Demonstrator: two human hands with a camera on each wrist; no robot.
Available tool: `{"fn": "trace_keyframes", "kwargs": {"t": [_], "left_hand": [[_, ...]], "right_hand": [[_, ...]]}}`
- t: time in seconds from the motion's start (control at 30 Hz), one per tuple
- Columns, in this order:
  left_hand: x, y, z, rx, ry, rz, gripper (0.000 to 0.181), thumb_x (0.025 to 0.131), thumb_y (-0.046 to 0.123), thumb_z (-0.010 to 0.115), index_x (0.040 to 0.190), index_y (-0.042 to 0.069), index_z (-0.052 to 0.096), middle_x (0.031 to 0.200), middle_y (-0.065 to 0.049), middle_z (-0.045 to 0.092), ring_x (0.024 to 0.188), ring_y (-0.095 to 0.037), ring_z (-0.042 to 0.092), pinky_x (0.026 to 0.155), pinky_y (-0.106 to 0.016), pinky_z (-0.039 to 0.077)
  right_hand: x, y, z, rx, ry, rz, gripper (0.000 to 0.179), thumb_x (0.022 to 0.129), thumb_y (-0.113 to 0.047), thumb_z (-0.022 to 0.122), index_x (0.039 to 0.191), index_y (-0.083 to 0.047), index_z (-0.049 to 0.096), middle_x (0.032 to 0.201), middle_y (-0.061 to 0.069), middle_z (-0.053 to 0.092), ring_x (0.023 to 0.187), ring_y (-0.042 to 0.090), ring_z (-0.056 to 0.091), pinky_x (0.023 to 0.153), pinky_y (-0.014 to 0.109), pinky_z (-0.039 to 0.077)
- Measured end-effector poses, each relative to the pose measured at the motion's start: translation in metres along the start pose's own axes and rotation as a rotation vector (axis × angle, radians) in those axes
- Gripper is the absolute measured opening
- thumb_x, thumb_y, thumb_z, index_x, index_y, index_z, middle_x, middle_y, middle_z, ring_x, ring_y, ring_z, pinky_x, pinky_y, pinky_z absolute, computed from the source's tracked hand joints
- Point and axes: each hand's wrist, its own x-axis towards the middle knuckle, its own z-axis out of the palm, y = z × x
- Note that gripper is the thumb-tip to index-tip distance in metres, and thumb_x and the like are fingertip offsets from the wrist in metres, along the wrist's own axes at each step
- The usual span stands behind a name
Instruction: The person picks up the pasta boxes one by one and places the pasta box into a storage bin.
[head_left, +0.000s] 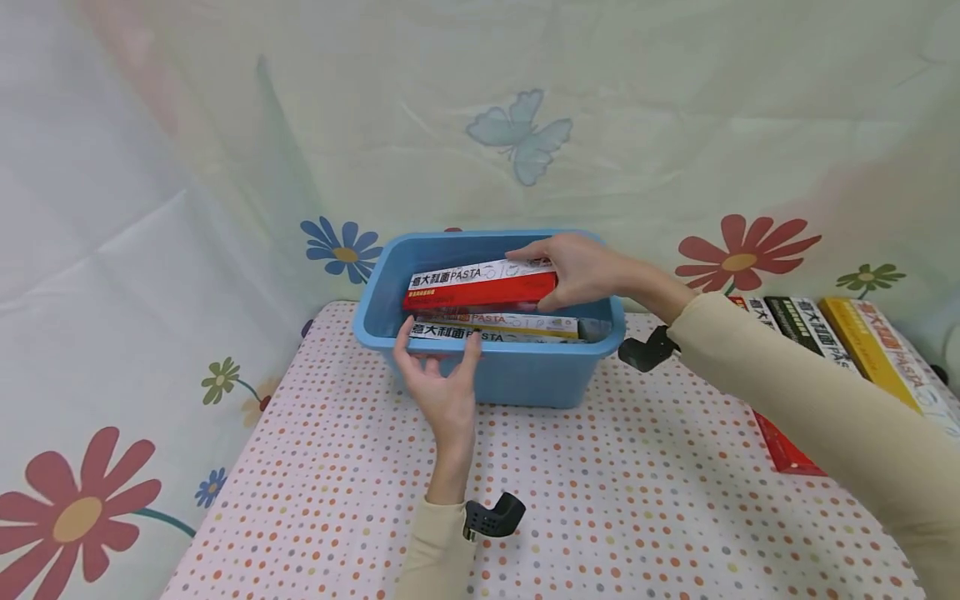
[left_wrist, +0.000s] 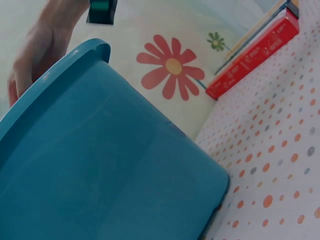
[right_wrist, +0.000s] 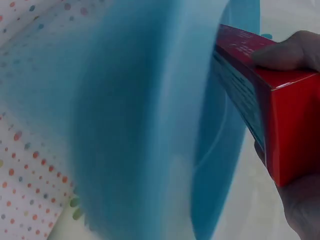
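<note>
Backdrop (head_left: 187, 275) far L, w/ a big red flower (head_left: 78, 517) cut off by frame edge. Next, dotted cloth (head_left: 337, 500) under everything. L hand (head_left: 442, 392) at front rim of blue bin (head_left: 495, 379): some fingers spread w/ tips up over rim, others folded lower & partly hidden; can't tell if they grip rim or just touch it/the front box. L wrist cam doesn't help: bin wall fills most of it, no L fingers visible.

Inside bin, red pasta box (head_left: 480, 292) tilted, L end lower, above/behind 2 others: yellow-edged box (head_left: 525, 322) & front box (head_left: 450, 332), both mostly hidden by rim. Can't tell if red one touches them. R hand (head_left: 581, 267) grasps its R end, thumb one side, fingers opposite; R wrist cam confirms, tho hand runs off frame & bin is a blur up close.

Far R, on cloth: red carton (head_left: 787, 446), black carton (head_left: 806, 329), yellow carton (head_left: 877, 346), partly covered by R sleeve (head_left: 795, 400). Beyond, a dark obj. (head_left: 939, 374) at edge, too small to ID.
</note>
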Motion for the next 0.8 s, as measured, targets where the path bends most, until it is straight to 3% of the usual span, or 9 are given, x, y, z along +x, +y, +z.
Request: {"fn": "trace_keyframes", "kwargs": {"t": [0.3, 0.53, 0.8], "left_hand": [[0.001, 0.002, 0.000, 0.011, -0.014, 0.017, 0.084, 0.086, -0.003, 0.082, 0.154, 0.005, 0.034, 0.149, -0.013, 0.046, 0.116, -0.034, 0.055, 0.081, -0.037, 0.065], [0.004, 0.002, -0.003, 0.020, 0.009, 0.040, 0.081, 0.085, -0.003, 0.083, 0.151, 0.007, 0.037, 0.148, -0.012, 0.047, 0.121, -0.038, 0.054, 0.082, -0.035, 0.064], [0.005, 0.001, -0.005, 0.038, 0.015, 0.040, 0.081, 0.085, -0.003, 0.082, 0.152, 0.006, 0.037, 0.148, -0.013, 0.047, 0.120, -0.034, 0.056, 0.084, -0.034, 0.064]], "right_hand": [[0.020, 0.006, -0.004, 0.055, -0.109, 0.022, 0.073, 0.081, -0.002, 0.077, 0.149, 0.006, 0.051, 0.143, 0.025, 0.060, 0.087, 0.027, 0.063, 0.065, 0.033, 0.053], [0.046, -0.006, -0.017, 0.006, -0.183, 0.000, 0.075, 0.080, -0.006, 0.077, 0.148, 0.009, 0.051, 0.144, 0.024, 0.060, 0.111, 0.033, 0.058, 0.072, 0.031, 0.054], [0.061, 0.008, -0.027, 0.062, -0.251, 0.053, 0.078, 0.078, -0.003, 0.078, 0.151, 0.005, 0.050, 0.146, 0.022, 0.059, 0.115, 0.033, 0.056, 0.076, 0.032, 0.056]]}}
